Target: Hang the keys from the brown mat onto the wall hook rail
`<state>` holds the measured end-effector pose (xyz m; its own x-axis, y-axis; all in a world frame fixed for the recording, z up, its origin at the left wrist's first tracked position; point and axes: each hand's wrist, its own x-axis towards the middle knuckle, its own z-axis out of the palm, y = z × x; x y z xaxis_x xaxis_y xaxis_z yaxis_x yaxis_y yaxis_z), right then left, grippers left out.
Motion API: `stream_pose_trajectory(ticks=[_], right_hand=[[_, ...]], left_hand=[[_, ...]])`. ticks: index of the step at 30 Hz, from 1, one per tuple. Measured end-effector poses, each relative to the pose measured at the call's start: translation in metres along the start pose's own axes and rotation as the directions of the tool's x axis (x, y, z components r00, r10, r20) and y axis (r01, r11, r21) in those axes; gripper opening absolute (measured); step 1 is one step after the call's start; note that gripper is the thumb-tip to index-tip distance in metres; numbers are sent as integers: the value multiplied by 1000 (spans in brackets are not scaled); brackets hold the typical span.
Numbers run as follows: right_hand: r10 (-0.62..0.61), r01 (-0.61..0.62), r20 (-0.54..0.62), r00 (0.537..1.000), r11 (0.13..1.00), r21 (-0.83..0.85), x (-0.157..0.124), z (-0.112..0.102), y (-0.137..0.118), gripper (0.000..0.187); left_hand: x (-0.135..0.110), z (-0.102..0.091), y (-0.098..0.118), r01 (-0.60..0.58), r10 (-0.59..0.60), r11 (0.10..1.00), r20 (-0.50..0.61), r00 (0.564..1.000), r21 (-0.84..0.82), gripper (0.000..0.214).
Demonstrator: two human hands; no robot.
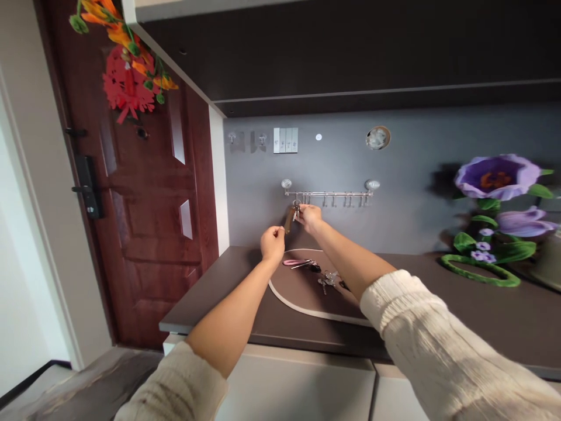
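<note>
Pinching keys (296, 214) at a hooked rail (342, 193), right hand (310, 218), brown fob (288, 221) alongside, left hand (272, 242), fingertips pressed together beside fob, contact unclear, second bunch (328, 281) on mat (291, 287) below.

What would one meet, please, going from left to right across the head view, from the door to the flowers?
Black door lock → red door ornament → left hand → brown key tag → right hand → round wall hole → large purple artificial flower.
</note>
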<state>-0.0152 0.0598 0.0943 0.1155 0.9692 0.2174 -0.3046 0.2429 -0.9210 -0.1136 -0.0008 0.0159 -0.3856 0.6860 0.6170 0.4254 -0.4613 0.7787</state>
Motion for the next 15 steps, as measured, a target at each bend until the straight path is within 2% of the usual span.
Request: stream_pose_trajectory(ticks=[8,15], right_hand=[[15,-15,-37,999,1000,9,6,2,10,14],[4,-4,-7,1000,999,-32,6,-3,17,14]], left_hand=[[-1,0,1,-19,18,1000,-28,999,-14,27],[-1,1,0,-25,25,1000,-39,999,-11,25]])
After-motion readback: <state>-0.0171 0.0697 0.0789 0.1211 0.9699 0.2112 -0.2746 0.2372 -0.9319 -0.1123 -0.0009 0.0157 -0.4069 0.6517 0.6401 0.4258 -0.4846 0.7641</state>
